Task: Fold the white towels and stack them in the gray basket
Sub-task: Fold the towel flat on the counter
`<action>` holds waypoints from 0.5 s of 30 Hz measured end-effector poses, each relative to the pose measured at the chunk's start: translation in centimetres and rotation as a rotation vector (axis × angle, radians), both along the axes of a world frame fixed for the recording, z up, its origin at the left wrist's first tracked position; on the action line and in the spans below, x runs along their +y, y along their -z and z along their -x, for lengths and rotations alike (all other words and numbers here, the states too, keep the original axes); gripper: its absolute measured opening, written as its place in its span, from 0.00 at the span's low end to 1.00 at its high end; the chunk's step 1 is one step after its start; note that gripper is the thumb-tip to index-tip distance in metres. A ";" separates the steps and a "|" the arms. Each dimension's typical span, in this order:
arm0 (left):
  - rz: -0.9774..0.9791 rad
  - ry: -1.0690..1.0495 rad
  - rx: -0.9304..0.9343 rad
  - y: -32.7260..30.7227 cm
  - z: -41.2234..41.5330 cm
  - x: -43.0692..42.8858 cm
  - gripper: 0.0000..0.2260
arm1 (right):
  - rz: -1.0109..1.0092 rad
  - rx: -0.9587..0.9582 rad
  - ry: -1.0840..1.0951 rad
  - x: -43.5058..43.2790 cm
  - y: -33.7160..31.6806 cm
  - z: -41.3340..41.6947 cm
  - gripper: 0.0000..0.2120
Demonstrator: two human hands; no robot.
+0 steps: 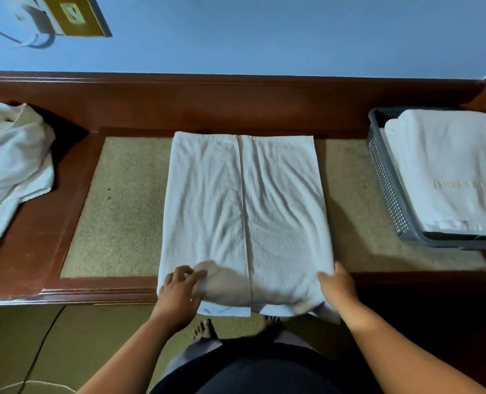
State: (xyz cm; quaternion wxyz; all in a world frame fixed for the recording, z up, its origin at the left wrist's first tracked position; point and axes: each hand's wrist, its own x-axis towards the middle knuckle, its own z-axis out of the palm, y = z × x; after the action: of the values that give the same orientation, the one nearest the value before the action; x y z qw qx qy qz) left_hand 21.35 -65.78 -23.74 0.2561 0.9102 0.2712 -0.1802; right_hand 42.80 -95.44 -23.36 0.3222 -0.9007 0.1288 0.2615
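Observation:
A white towel (244, 211) lies flat on the table, its two long sides folded in to meet at a centre seam. Its near end hangs a little over the table's front edge. My left hand (180, 291) grips the near left corner, fingers curled on the cloth. My right hand (337, 285) holds the near right corner, thumb on top and fingers under the edge. The gray basket (384, 177) stands at the right with a folded white towel (446, 169) stacked inside, rising above its rim. A crumpled white towel (11, 166) lies at the far left.
The wooden table (37, 251) has a beige inset mat (117, 211) and a raised back ledge against a blue wall. A wall socket plate (71, 12) with a cable sits top left. My feet and a floor cable show below the table edge.

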 end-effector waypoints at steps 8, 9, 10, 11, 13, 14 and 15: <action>0.453 -0.468 -0.162 -0.6 2.3 4.7 0.08 | -0.272 0.108 -0.376 15.7 -3.5 8.5 0.26; 0.490 -0.519 -0.174 -0.8 2.3 5.0 0.10 | -0.343 0.188 -0.477 17.5 -3.5 10.1 0.29; 0.516 -0.554 -0.183 -0.6 2.3 5.4 0.12 | -0.377 0.248 -0.565 19.1 -3.5 11.5 0.32; 0.531 -0.565 -0.179 -0.6 2.5 6.0 0.15 | -0.368 0.271 -0.633 20.5 -3.3 13.1 0.34; 0.542 -0.539 -0.155 -0.3 2.2 6.3 0.19 | -0.300 0.209 -0.701 20.9 -3.0 14.6 0.34; 0.543 -0.509 -0.134 -0.1 2.1 6.4 0.19 | -0.257 0.154 -0.703 20.6 -2.7 15.0 0.32; 0.520 -0.465 -0.090 0.0 2.1 6.5 0.19 | -0.205 0.105 -0.691 20.0 -2.3 15.2 0.30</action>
State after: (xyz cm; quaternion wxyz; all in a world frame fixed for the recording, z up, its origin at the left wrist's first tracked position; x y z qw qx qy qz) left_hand 19.28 -59.31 -23.78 0.5253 0.7354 0.4046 -0.1396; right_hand 27.58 -75.45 -21.11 0.2963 -0.8395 -0.1936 0.4122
